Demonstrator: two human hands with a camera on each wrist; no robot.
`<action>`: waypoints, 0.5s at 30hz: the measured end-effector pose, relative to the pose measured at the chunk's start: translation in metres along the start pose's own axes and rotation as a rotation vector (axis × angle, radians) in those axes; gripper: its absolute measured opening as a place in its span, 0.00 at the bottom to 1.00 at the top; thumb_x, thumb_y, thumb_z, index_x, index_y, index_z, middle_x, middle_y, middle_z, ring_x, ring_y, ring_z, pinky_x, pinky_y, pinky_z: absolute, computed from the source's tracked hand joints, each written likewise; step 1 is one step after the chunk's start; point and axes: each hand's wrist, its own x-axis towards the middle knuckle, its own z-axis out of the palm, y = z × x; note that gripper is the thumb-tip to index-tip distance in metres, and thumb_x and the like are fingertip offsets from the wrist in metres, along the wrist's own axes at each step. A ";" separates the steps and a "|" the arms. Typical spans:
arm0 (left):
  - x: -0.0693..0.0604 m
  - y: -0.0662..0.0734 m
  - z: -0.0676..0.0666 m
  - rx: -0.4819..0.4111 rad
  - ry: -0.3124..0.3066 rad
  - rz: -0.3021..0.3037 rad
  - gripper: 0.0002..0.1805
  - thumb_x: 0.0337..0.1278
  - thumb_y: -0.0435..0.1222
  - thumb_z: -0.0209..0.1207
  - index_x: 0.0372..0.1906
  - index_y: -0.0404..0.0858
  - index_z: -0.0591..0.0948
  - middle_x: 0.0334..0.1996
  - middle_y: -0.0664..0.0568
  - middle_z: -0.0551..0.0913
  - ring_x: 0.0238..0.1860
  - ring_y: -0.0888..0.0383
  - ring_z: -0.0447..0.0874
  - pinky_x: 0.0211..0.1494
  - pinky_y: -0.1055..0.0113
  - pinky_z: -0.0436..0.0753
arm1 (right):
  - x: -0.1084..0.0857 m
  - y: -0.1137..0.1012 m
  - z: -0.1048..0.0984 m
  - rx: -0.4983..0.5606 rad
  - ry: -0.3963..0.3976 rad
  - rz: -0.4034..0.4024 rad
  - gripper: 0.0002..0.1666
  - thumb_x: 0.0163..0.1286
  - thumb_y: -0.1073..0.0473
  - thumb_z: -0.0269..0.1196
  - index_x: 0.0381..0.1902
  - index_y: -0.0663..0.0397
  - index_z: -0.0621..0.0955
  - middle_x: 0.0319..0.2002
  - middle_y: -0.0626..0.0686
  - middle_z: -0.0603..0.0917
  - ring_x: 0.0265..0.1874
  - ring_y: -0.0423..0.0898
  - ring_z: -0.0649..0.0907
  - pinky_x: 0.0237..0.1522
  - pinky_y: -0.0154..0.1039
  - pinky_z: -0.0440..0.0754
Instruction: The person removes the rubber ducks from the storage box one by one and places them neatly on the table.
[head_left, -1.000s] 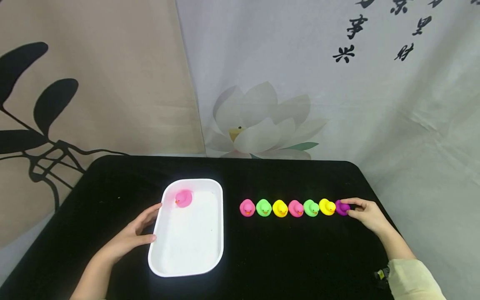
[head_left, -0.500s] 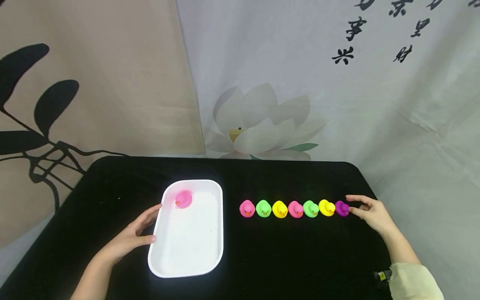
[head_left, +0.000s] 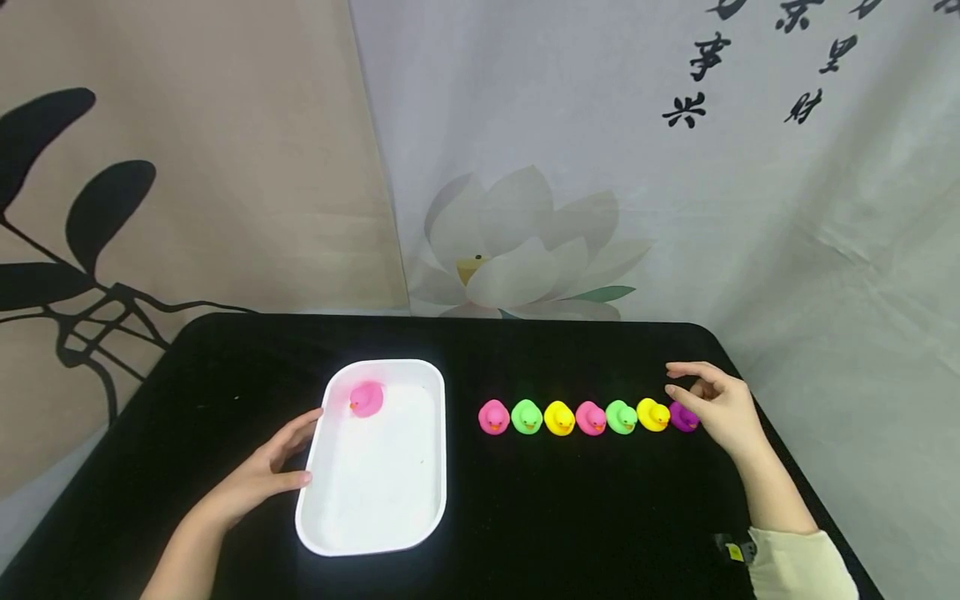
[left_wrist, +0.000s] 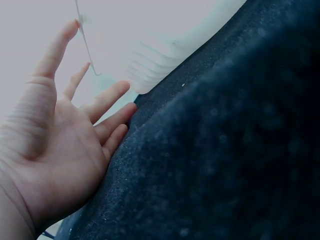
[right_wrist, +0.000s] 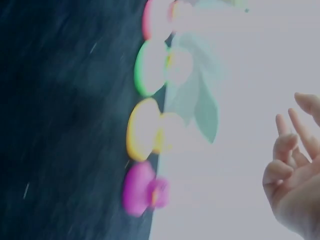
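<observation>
At the left, my left hand [head_left: 262,471] touches the side of a white tray [head_left: 375,508] with spread, mostly straight fingers; in the left wrist view its palm and fingers [left_wrist: 107,102] show beside the tray wall. Inside the tray, near its far left corner, sits a pink rubber duck [head_left: 366,399]. My right hand [head_left: 716,404] hovers above the purple rubber duck [head_left: 684,417] at the right end of a row, partly covering it. Nothing is between its fingers. The right wrist view shows the purple duck [right_wrist: 139,190] apart from the hand [right_wrist: 297,175].
Left of the purple duck, the row holds several pink, green and yellow ducks, among them a yellow one [head_left: 653,415] and a pink one [head_left: 494,417]. They stand on a black-covered table [head_left: 570,508]. A printed curtain [head_left: 525,125] hangs behind.
My right hand has let go of the purple duck, leaving it at the row's right end, then risen and moved slightly left over it. My left hand stays at the tray.
</observation>
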 end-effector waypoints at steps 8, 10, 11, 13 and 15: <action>0.000 0.001 0.000 -0.001 0.001 -0.002 0.42 0.53 0.36 0.62 0.73 0.45 0.56 0.70 0.36 0.58 0.65 0.29 0.56 0.53 0.25 0.61 | 0.004 -0.035 0.025 0.072 0.024 -0.043 0.16 0.60 0.66 0.68 0.47 0.57 0.83 0.40 0.54 0.81 0.18 0.42 0.70 0.13 0.34 0.67; 0.000 0.001 0.000 0.000 0.001 -0.005 0.42 0.53 0.36 0.62 0.73 0.45 0.56 0.70 0.36 0.58 0.65 0.29 0.56 0.53 0.25 0.61 | 0.005 -0.046 0.033 0.081 0.028 -0.061 0.16 0.59 0.68 0.69 0.46 0.58 0.83 0.39 0.52 0.81 0.18 0.42 0.70 0.13 0.34 0.67; 0.000 0.000 0.000 0.000 0.000 -0.005 0.43 0.53 0.36 0.62 0.73 0.45 0.55 0.70 0.36 0.58 0.65 0.30 0.56 0.53 0.25 0.61 | 0.005 -0.053 0.036 0.083 0.029 -0.069 0.16 0.58 0.70 0.69 0.46 0.58 0.84 0.39 0.51 0.81 0.18 0.42 0.70 0.13 0.33 0.67; 0.000 0.000 0.000 0.002 0.001 -0.005 0.43 0.53 0.37 0.62 0.73 0.45 0.55 0.70 0.36 0.58 0.65 0.30 0.56 0.53 0.25 0.61 | 0.005 -0.071 0.043 0.096 0.033 -0.098 0.16 0.57 0.72 0.68 0.45 0.61 0.83 0.38 0.50 0.81 0.18 0.42 0.70 0.14 0.33 0.66; 0.000 -0.001 0.000 0.003 0.001 -0.002 0.43 0.53 0.37 0.62 0.73 0.45 0.55 0.70 0.36 0.58 0.65 0.30 0.56 0.53 0.25 0.61 | 0.005 -0.090 0.049 0.125 0.031 -0.111 0.16 0.56 0.74 0.68 0.44 0.63 0.83 0.38 0.52 0.81 0.18 0.42 0.70 0.15 0.33 0.66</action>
